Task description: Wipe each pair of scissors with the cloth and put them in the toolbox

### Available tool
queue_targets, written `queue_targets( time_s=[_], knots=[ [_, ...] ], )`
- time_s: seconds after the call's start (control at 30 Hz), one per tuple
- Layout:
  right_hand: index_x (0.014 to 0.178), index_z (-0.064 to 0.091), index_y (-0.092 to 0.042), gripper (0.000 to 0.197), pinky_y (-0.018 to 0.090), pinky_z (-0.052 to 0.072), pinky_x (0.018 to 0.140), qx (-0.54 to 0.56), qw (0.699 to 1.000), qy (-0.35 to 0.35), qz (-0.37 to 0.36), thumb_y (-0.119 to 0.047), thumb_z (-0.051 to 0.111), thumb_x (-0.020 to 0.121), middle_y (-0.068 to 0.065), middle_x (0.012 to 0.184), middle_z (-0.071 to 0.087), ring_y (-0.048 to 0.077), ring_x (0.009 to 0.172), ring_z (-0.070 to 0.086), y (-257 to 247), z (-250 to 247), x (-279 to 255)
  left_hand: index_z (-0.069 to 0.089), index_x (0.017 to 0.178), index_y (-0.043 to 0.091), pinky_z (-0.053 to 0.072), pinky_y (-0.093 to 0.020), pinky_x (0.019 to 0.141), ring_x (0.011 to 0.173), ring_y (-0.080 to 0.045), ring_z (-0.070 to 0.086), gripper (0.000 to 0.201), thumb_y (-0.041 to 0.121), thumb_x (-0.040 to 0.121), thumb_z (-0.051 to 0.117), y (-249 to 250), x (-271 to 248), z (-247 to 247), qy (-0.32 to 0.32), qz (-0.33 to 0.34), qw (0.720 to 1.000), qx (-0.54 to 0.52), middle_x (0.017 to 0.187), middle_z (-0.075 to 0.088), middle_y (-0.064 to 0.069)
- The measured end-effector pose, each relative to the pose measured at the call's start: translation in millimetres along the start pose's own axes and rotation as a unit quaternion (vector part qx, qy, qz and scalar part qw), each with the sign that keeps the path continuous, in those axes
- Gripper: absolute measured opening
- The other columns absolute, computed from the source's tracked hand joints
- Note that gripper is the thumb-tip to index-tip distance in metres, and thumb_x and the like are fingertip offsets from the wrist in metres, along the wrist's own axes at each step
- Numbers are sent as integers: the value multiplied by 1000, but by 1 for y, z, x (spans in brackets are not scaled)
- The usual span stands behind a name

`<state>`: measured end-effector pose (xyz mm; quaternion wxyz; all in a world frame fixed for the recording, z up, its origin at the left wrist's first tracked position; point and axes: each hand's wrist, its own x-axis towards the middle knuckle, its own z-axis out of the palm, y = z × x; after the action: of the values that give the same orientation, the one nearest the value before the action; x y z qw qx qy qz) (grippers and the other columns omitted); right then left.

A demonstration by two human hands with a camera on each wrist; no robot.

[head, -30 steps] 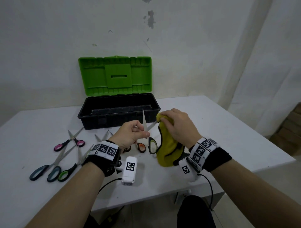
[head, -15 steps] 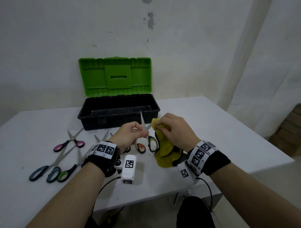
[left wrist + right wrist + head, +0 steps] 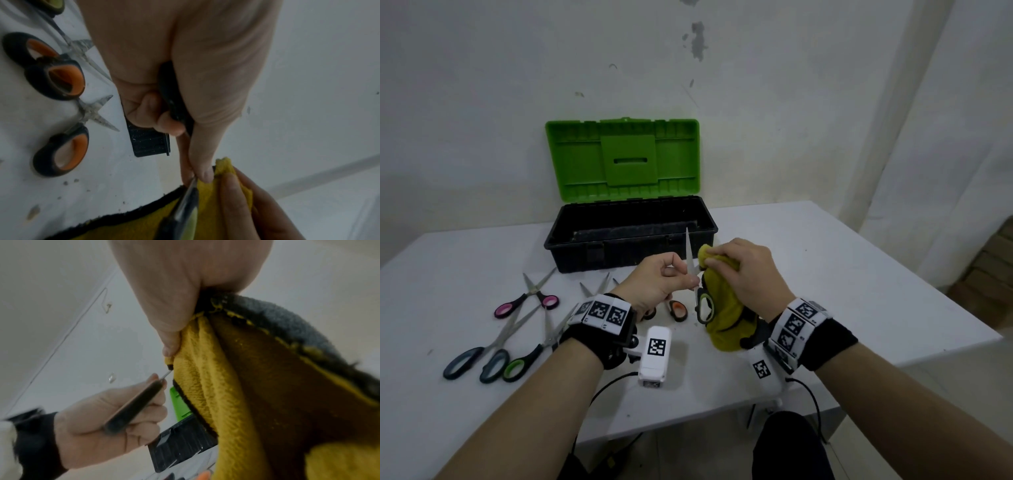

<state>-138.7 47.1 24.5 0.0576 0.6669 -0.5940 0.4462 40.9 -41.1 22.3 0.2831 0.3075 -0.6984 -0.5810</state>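
White table [image 3: 825, 260], open toolbox [image 3: 630, 236] at back. Left hand [image 3: 661, 284] pinches scissors [image 3: 697, 291], blade up, handles down. Right hand [image 3: 746, 270] grips cloth [image 3: 722, 318] round other blade, just right of left fingers.

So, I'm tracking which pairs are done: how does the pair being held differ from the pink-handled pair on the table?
The held scissors are off the table, pinched in the left hand, blade pointing up; the pink-handled scissors lie flat on the table, untouched. The yellow cloth in the right hand is pressed against the held pair, not the pink pair. Both are outside the toolbox.
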Motion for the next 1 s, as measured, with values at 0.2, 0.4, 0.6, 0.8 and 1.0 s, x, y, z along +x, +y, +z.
queue_targets(
  time_s=[0.2,0.4,0.6,0.8,1.0],
  knots=[
    [98,73,-20,18,36,50,82,-62,994,16,84,-34,64,91,-2,89,66,17,85,61,14,-8,10,52,85,10,42,-31,66,69,-8,71,23,2,85,73,-3,-2,1,-6,12,1000,21,75,63,-23],
    [99,73,-20,16,33,51,75,-37,999,-14,12,-30,65,91,-3,90,65,13,81,60,-4,-5,2,52,85,9,41,-28,62,55,-2,63,22,7,85,74,-3,-1,0,-1,9,1000,29,65,57,-11],
    [101,73,-24,19,32,49,74,-80,995,-36,57,-36,61,92,-6,87,59,16,83,58,11,-2,4,53,84,9,42,-30,64,70,-10,70,23,5,84,75,-6,-1,-2,0,3,999,38,68,68,-17],
    [95,74,-22,13,28,47,77,-53,995,28,83,-31,66,91,-3,86,63,13,82,58,17,-19,10,58,83,11,29,-24,49,47,-10,38,19,10,84,77,-8,1,-6,-3,-63,997,37,52,54,8],
    [97,74,-25,13,20,42,77,-34,997,10,68,-32,65,91,-9,86,63,6,81,56,7,-18,9,69,104,0,29,-26,51,46,-10,40,17,-1,90,59,-7,7,-7,8,-110,993,35,54,48,2]
  ],
)
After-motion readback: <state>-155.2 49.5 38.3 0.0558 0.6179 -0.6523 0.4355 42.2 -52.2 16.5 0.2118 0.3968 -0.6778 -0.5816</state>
